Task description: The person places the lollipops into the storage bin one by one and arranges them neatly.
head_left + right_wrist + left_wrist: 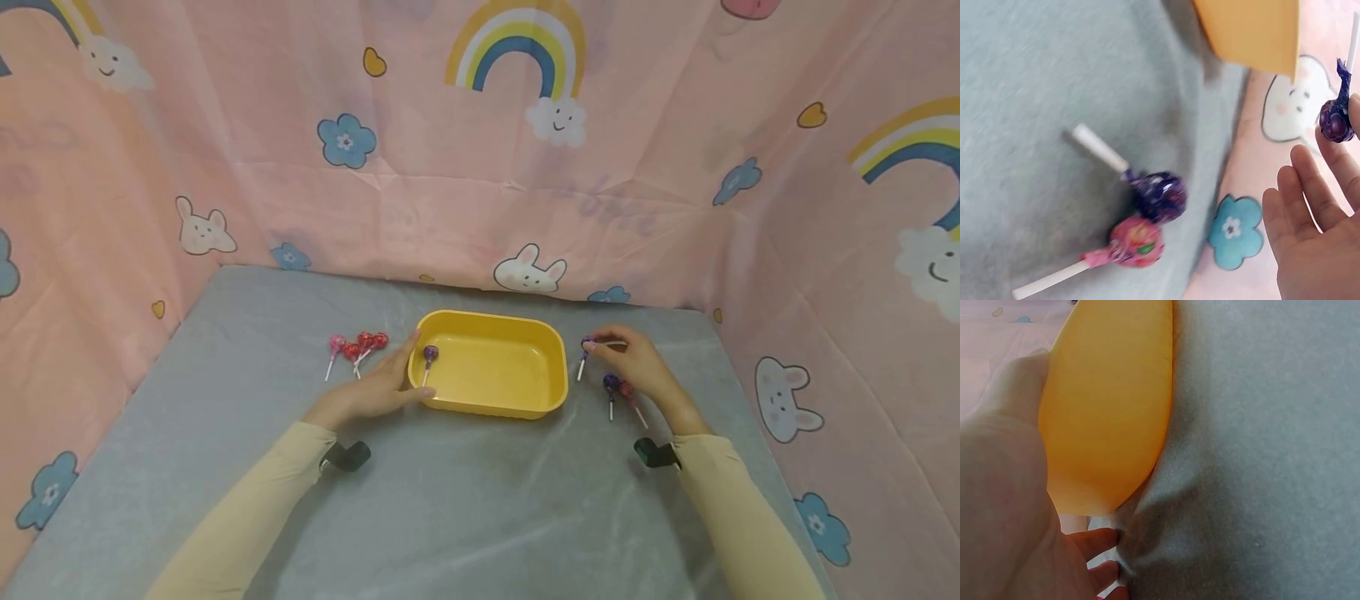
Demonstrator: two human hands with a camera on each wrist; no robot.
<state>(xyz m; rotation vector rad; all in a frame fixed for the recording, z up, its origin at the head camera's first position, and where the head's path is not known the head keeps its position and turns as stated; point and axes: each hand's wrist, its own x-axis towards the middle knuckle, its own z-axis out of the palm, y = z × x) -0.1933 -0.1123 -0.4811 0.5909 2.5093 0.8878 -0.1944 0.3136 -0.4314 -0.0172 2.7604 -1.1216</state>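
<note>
My right hand [633, 360] pinches a purple-wrapped lollipop [586, 345] by its candy head between thumb and forefinger, just right of the yellow plastic tub [495, 407]. In the right wrist view this lollipop [1337, 119] is raised with its white stick upward, the other fingers spread. Around the tub's left end, my left hand [378, 387] grips with the thumb at the front and fingers at the back rim. Inside the tub, another purple lollipop [431, 353] leans at the left end. Below my right hand lie a dark purple lollipop [1161, 197] and a pink-red one [1138, 242], heads together.
Left of the tub lie a pink lollipop [337, 342] and several red lollipops [365, 340] on the grey cloth-covered table [480, 500]. A pink patterned curtain [420, 208] encloses the table at the back and sides. Each wrist carries a small black camera [348, 456].
</note>
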